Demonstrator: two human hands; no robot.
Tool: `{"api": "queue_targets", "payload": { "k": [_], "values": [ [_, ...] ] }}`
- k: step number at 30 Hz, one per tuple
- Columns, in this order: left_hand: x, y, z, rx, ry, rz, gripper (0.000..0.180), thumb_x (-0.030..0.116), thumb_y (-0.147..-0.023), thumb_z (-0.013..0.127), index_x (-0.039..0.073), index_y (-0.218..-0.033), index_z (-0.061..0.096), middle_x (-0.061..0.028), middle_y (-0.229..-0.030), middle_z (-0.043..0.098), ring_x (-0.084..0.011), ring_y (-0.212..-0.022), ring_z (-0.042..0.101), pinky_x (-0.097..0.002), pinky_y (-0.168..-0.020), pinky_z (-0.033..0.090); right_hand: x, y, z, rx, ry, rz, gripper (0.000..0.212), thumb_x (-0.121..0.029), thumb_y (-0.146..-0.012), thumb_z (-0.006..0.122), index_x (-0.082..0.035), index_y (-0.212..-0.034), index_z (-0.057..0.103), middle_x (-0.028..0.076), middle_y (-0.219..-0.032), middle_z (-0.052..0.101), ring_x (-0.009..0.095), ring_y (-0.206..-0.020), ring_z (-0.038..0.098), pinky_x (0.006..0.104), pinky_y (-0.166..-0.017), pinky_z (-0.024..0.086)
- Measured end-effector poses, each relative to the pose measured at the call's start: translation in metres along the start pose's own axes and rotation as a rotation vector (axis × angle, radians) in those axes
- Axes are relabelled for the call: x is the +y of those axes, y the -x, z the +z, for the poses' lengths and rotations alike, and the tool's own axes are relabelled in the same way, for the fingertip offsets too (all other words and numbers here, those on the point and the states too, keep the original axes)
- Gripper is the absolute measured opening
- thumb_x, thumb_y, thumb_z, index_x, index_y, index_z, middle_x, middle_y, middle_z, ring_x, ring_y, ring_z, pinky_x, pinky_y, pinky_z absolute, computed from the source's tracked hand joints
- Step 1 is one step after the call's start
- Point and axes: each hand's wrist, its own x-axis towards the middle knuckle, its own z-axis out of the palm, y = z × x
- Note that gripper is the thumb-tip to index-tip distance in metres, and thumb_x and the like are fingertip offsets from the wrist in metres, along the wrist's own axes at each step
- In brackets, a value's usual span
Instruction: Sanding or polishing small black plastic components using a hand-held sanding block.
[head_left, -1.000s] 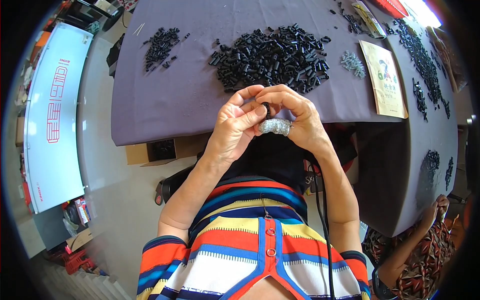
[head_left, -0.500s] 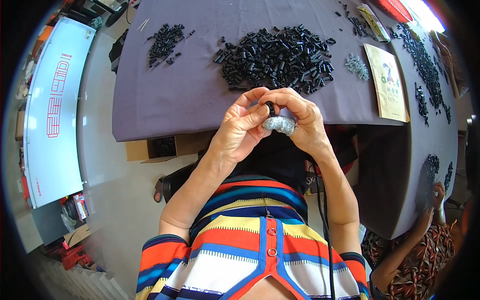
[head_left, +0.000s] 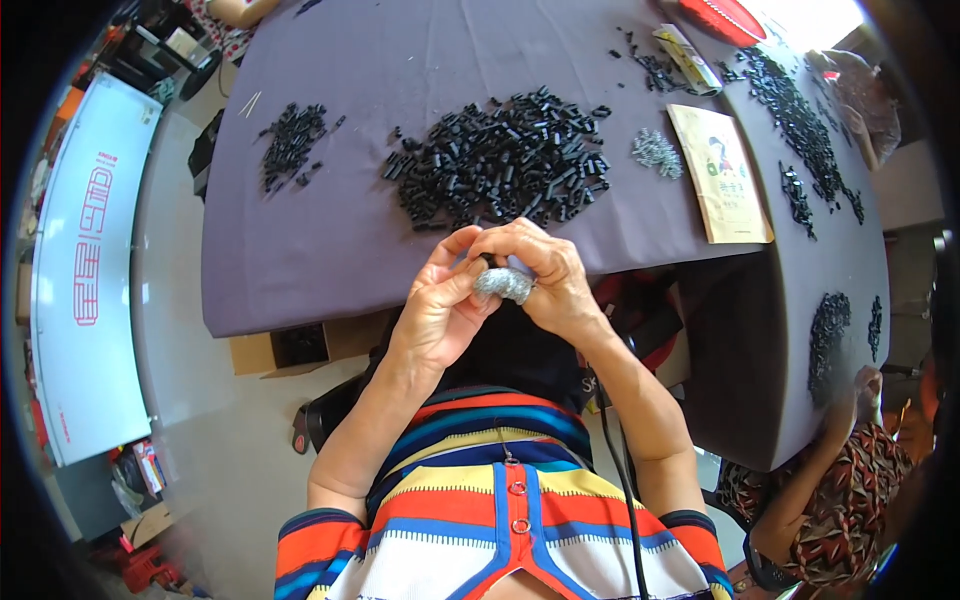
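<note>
Just off the table's front edge, my two hands meet around a small black tubular piece (head_left: 489, 261). My left hand (head_left: 438, 308) pinches it between thumb and fingers. From the other side my right hand (head_left: 548, 275) closes on the same piece, its fingertips bent over the top. A curved, silvery-grey wrapped thing (head_left: 505, 285) sits right below the piece, against the right hand; whether it is a covered finger or a separate item I cannot tell. Beyond my hands lies a large heap of similar black pieces (head_left: 500, 160).
A smaller black pile (head_left: 292, 145) lies left on the purple-grey cloth (head_left: 310, 250). Small clear parts (head_left: 656, 152) sit beside a tan packet (head_left: 722, 180). More black pieces (head_left: 800, 120) cover the right-hand table, where another person's hands (head_left: 862, 395) work. A cardboard box (head_left: 255, 352) stands below.
The whole view has shifted, so the table and piles appear further left and lower. My hands remain together, and the black piece is now more covered by my fingers.
</note>
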Motion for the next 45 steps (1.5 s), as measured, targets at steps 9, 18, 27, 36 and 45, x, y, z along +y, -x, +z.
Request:
{"api": "queue_targets", "payload": {
  "k": [9,18,27,36,45],
  "values": [
    [0.003,-0.008,-0.001,0.058,-0.043,-0.023,0.031,0.002,-0.087,0.063,0.008,-0.115,0.055,-0.0094,-0.092,0.064,-0.0116,-0.071,0.059,-0.0241,-0.061,0.046,-0.004,-0.003,-0.022,-0.041,0.038,0.095,0.043,-0.006,-0.071,0.076,-0.006,-0.112,0.063,0.007,-0.102,0.064,0.016,-0.082,0.057,0.0289,-0.074,0.048],
    [0.042,-0.011,-0.022,0.04,-0.196,0.09,0.017,0.006,-0.09,0.057,0.003,-0.106,0.062,-0.0088,-0.089,0.061,-0.0126,-0.063,0.054,-0.0259,-0.057,0.043,0.045,0.0,-0.132,0.399,0.865,0.398,0.016,0.001,-0.076,0.061,-0.006,-0.089,0.067,0.014,-0.084,0.062,0.032,-0.082,0.061,0.0383,-0.072,0.048],
    [0.064,-0.003,-0.032,0.193,-0.367,0.219,0.014,0.005,-0.087,0.063,0.003,-0.101,0.063,-0.0027,-0.081,0.061,-0.009,-0.057,0.053,-0.0226,-0.051,0.041,0.067,-0.006,-0.152,0.251,1.013,0.43,0.022,0.001,-0.075,0.055,-0.009,-0.09,0.067,0.013,-0.092,0.06,0.033,-0.096,0.056,0.0414,-0.081,0.046],
    [0.097,0.003,-0.05,0.416,-1.448,0.578,0.012,0.003,-0.081,0.067,0.002,-0.094,0.067,0.002,-0.079,0.059,-0.0065,-0.065,0.051,-0.0218,-0.059,0.044,0.056,-0.008,-0.155,0.191,0.983,0.376,0.025,0.003,-0.072,0.055,-0.008,-0.09,0.068,0.014,-0.09,0.06,0.033,-0.096,0.055,0.0405,-0.083,0.045],
    [0.105,0.003,-0.053,0.377,-1.911,0.713,0.016,0.006,-0.079,0.067,0.004,-0.094,0.067,-0.0097,-0.08,0.06,-0.0236,-0.066,0.06,-0.0337,-0.061,0.047,0.068,-0.015,-0.157,0.15,0.938,0.408,0.017,-0.003,-0.075,0.058,-0.005,-0.089,0.067,0.017,-0.089,0.061,0.035,-0.093,0.056,0.0413,-0.083,0.045]
  ]
}}
